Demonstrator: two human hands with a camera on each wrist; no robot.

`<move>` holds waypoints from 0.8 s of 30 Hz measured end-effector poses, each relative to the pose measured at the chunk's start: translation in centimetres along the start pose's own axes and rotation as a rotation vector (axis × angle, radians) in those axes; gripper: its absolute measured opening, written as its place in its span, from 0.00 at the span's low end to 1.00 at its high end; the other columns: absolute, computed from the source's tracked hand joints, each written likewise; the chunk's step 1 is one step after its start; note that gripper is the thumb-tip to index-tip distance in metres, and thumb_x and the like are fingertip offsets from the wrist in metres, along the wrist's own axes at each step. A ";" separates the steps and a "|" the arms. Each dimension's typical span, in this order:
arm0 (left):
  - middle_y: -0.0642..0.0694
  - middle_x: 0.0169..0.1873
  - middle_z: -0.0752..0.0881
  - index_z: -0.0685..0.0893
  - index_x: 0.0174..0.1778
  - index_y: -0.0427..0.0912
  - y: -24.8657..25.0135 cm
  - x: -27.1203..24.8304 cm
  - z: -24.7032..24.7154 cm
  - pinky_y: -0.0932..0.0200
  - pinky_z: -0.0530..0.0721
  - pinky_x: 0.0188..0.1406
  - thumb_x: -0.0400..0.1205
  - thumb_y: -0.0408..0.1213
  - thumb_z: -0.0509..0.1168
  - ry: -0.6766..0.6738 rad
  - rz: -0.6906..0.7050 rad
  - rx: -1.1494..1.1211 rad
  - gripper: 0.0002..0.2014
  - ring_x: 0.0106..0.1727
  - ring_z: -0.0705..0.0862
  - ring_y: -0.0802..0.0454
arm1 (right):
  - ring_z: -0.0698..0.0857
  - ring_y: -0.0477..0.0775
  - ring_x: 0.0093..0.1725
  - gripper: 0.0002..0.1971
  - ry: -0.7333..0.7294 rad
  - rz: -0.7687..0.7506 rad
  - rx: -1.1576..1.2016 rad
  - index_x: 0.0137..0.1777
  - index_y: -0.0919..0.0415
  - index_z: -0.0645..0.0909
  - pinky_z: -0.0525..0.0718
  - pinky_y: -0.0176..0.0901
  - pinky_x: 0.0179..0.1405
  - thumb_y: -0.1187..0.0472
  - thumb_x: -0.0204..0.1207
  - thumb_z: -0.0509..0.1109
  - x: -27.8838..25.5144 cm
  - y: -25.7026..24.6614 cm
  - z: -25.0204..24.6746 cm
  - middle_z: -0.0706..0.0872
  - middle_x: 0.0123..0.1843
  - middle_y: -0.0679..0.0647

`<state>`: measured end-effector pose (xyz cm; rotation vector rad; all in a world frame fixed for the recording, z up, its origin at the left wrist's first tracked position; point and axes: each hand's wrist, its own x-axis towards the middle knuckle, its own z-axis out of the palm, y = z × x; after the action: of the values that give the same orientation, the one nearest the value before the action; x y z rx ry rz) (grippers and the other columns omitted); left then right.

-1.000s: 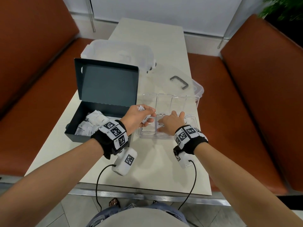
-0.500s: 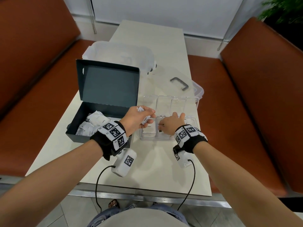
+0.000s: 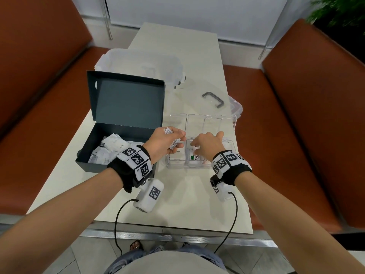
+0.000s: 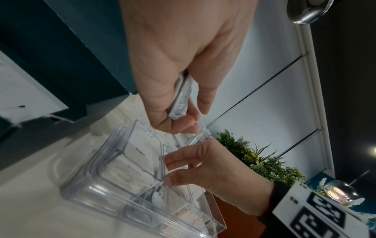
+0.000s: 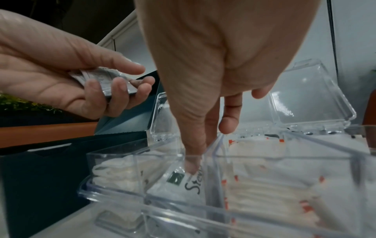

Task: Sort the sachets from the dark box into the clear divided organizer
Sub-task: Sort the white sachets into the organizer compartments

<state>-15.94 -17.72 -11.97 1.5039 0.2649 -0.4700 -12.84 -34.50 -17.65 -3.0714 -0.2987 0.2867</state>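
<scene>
L hand (image 3: 165,139) is hovering palm-down over the near-left corner of the clear organizer (image 3: 231,144), fingers curled round a small stack of white sachets (image 5: 105,82); exact count in the stack can't be told, looks like several. R hand (image 3: 207,144) is reaching down into the 2nd compartment from the left, thumb and forefinger pointing down, fingertip (image 5: 192,164) pressing on a green-logo sachet (image 5: 183,182) lying in there; whether it's pinching it or just touching can't be told. Other R fingers are hanging loose above the divider.

Organizer is sitting on the counter (image 3: 187,204), just right of the dark box (image 3: 110,139), its clear lid flaps standing open at the far side. At least 3 near compartments are showing contents: left one w/ plain white sachets, 2nd w/ the green-logo one, 3rd w/ red-marked sachets. Dark box is sitting open, lid upright, w/ a pile of white sachets inside, too jumbled to count. 2 hands, 1 box, 1 organizer. A clear tub lid w/ grey handle (image 3: 213,98) is lying far of the organizer, a frosted tub (image 3: 138,62) behind the box.
</scene>
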 end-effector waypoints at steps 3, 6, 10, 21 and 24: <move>0.41 0.45 0.87 0.84 0.55 0.35 0.0 0.1 0.1 0.63 0.80 0.32 0.82 0.35 0.68 0.000 0.002 0.004 0.09 0.37 0.83 0.51 | 0.79 0.52 0.57 0.14 0.041 -0.022 0.026 0.59 0.47 0.84 0.49 0.50 0.43 0.54 0.74 0.73 -0.2 0.0 -0.1 0.87 0.53 0.44; 0.40 0.45 0.87 0.84 0.58 0.33 0.1 0.1 0.2 0.63 0.81 0.31 0.83 0.36 0.67 -0.011 -0.009 -0.032 0.11 0.36 0.83 0.50 | 0.77 0.52 0.56 0.11 0.053 -0.045 0.012 0.56 0.47 0.84 0.49 0.50 0.43 0.52 0.74 0.73 -0.4 -0.2 0.0 0.88 0.51 0.44; 0.37 0.51 0.87 0.82 0.63 0.32 0.3 -0.1 0.2 0.60 0.87 0.43 0.86 0.38 0.63 -0.091 -0.057 -0.155 0.15 0.44 0.87 0.48 | 0.77 0.52 0.58 0.11 0.060 -0.038 0.023 0.56 0.47 0.84 0.56 0.52 0.50 0.50 0.75 0.72 -1.0 -0.3 -0.7 0.88 0.51 0.43; 0.34 0.49 0.87 0.82 0.58 0.34 0.5 0.2 0.5 0.51 0.88 0.48 0.87 0.34 0.54 -0.220 -0.142 -0.387 0.13 0.44 0.88 0.45 | 0.78 0.42 0.50 0.24 0.265 -0.192 0.408 0.68 0.43 0.78 0.58 0.44 0.50 0.46 0.71 0.75 -4.6 -2.0 -5.5 0.86 0.58 0.40; 0.39 0.46 0.86 0.82 0.56 0.36 0.8 0.3 0.9 0.48 0.80 0.59 0.87 0.48 0.52 -0.347 -0.156 -0.420 0.21 0.46 0.84 0.47 | 0.82 0.49 0.58 0.25 0.286 -0.164 0.456 0.71 0.48 0.76 0.61 0.44 0.54 0.51 0.73 0.74 -4.8 -2.3 -4.9 0.88 0.59 0.45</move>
<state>-15.40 -18.64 -11.30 0.9777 0.1931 -0.7404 -16.96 -33.31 -11.83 -2.5743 -0.4021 -0.0834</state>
